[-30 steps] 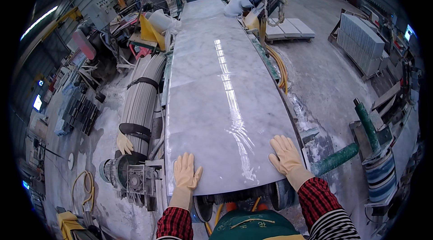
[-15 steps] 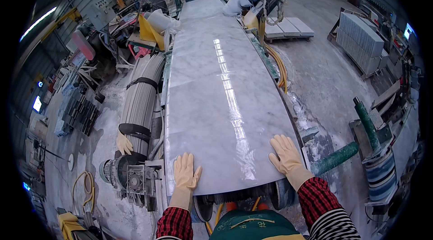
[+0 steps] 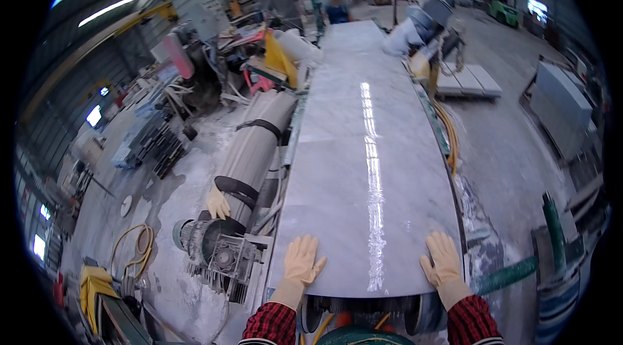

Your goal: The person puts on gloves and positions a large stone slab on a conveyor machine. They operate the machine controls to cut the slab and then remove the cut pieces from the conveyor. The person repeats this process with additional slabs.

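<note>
A long, polished slab of pale grey marble-like stone [image 3: 331,183] stretches away from me, its near end just in front of my body. My left hand [image 3: 303,264], in a cream rubber glove, lies on the slab's near left corner with fingers pointing forward. Near the right corner, my right hand [image 3: 444,260] in a matching glove rests on the surface too, its fingers slightly spread. Neither hand grips anything. A bright strip of reflected light runs down the slab between them. Dark round parts [image 3: 425,314] show beneath the near edge.
Left of the slab are a grey motor unit [image 3: 224,254], a strapped ribbed bundle [image 3: 259,137] and a loose cream glove [image 3: 218,202]. Green rollers [image 3: 506,277] stand to the right. A person [image 3: 337,7] is beyond the far end; a green forklift [image 3: 503,11] stands at far right.
My view has turned left and up, so the scene sits further right and lower. Both hands remain laid on the near end of the slab.
</note>
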Demonstrator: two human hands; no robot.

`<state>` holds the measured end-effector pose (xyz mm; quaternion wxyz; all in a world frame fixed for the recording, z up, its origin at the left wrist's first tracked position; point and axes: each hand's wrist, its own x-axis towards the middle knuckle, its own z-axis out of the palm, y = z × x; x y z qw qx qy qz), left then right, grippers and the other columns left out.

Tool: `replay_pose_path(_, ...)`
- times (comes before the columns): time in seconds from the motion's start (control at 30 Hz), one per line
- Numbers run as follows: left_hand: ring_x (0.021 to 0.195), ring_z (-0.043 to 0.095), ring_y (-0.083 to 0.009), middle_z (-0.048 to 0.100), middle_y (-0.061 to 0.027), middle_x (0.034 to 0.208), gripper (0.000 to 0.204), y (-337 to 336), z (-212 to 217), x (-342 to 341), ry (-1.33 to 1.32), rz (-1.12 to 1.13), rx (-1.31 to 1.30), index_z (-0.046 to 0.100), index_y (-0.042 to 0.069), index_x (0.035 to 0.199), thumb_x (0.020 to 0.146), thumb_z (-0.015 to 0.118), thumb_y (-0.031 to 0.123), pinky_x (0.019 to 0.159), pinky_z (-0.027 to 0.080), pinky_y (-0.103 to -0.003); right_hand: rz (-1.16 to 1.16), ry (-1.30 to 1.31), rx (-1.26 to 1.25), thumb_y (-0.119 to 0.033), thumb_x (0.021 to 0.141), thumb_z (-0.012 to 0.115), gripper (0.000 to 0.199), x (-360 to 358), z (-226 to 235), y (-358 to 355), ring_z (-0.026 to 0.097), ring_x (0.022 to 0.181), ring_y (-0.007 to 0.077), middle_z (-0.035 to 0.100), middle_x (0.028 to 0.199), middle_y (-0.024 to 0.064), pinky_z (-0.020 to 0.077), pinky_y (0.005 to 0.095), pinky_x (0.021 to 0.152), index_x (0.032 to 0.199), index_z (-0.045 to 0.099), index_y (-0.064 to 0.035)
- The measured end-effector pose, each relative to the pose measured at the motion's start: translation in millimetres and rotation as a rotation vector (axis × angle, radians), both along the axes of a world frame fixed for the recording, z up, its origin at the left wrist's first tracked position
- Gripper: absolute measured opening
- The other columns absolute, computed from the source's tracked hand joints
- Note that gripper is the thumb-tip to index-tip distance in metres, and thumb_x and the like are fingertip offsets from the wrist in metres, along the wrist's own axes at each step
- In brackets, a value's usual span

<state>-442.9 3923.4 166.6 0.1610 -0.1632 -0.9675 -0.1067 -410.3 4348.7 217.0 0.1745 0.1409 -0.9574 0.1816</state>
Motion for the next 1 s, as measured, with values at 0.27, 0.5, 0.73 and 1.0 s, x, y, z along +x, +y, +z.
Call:
replay_pose_path(0.27,0.132,0.044,-0.0451,0.051,-0.0215,0.146,0.064,0.4,9.6,4.0,0.027,0.007,0.037,0.053,0.008,0.141,0.092,0.065,0.046,0.110,0.033,-0.053,0.012,-0.062,0.035,-0.023,0.081,0.070,0.049,-1.7,7.4,-4.5,0.047,0.122,0.0402,0.054,0.127,0.0182,0.0354,0.0486,0.109,0.122,0.055,-0.0026)
replay_pose_path(0.5,0.134,0.043,-0.0434,0.051,-0.0193,0.147,0.064,2.0,10.5,5.3,0.011,0.024,0.031,0.053,0.008,0.142,0.092,0.065,0.046,0.112,0.032,-0.052,-0.016,-0.071,0.033,-0.022,0.082,0.071,0.055,0.7,-7.8,0.1,0.043,0.132,0.0443,0.052,0.138,0.0214,0.0313,0.0517,0.116,0.130,0.054,-0.0020)
replay_pose_path(0.73,0.130,0.047,-0.0456,0.053,-0.0228,0.144,0.064,2.8,12.9,5.6,0.038,0.012,0.053,0.055,0.006,0.140,0.088,0.071,0.041,0.110,0.035,-0.056,0.000,-0.064,0.014,-0.020,0.083,0.065,0.044,-2.1,4.7,-4.6,0.047,0.122,0.0413,0.055,0.128,0.0186,0.0351,0.0510,0.109,0.122,0.057,-0.0035)
replay_pose_path(1.0,0.139,0.042,-0.0425,0.049,-0.0192,0.150,0.063,3.4,14.9,6.0,-0.108,0.083,0.021,0.052,0.010,0.144,0.095,0.059,0.049,0.117,0.030,-0.051,-0.012,-0.108,-0.013,-0.017,0.087,0.059,0.047,2.7,-14.2,0.7,0.043,0.133,0.0456,0.053,0.139,0.0229,0.0310,0.0534,0.115,0.132,0.055,-0.0012)
